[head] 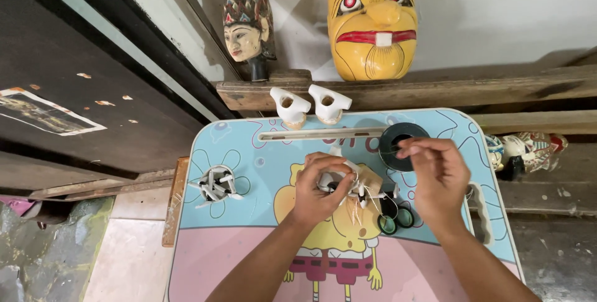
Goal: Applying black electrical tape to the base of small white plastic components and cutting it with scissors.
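A pale wall with a rough wooden shelf (435,90) fills the background, and below it stands a small surface (249,252) printed in light blue and pink with a yellow cartoon figure. On the shelf leans a big yellow mask (372,19) with red lips, and to its left a smaller carved head (247,19) with a patterned headdress. Two white whistle-shaped pieces (309,104) stand side by side at the surface's far edge, just below the shelf. A black roll of thread (398,146) lies near the far right of the surface. The left hand (320,190) is closed round a small white figure (348,184) with thin pale strands hanging from it, held just above the middle of the surface. The right hand (438,177) is raised beside the roll, its fingertips pinched together; whether a thread runs between them cannot be told. Green-handled scissors (396,218) lie between the wrists. At the left, a small heap of white pieces (216,185) rests on the surface.
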